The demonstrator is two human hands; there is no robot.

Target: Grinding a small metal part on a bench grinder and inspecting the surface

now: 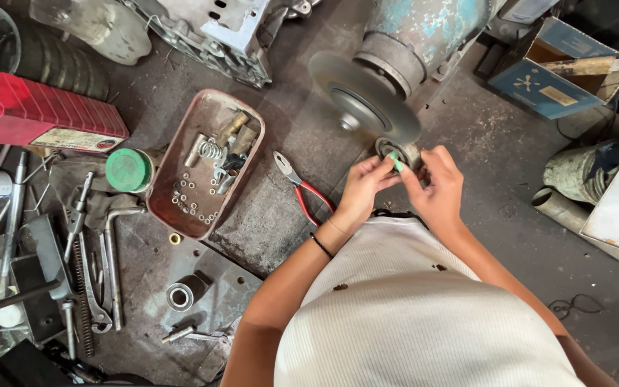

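Round metal part [395,152] pinched between both hands.

Sleeveless white ribbed top [410,308], a few small dark specks on it. Thin black band [321,246] on left wrist. Green-painted nails on the fingers [396,162].

Round grey metal grinding disc [364,98], upper centre: matt, worn. Rusty oblong metal tray [168,188], centre left: rough. Red-handled pliers [301,188]: glossy plastic grips. Grey concrete floor [496,154]: gritty.
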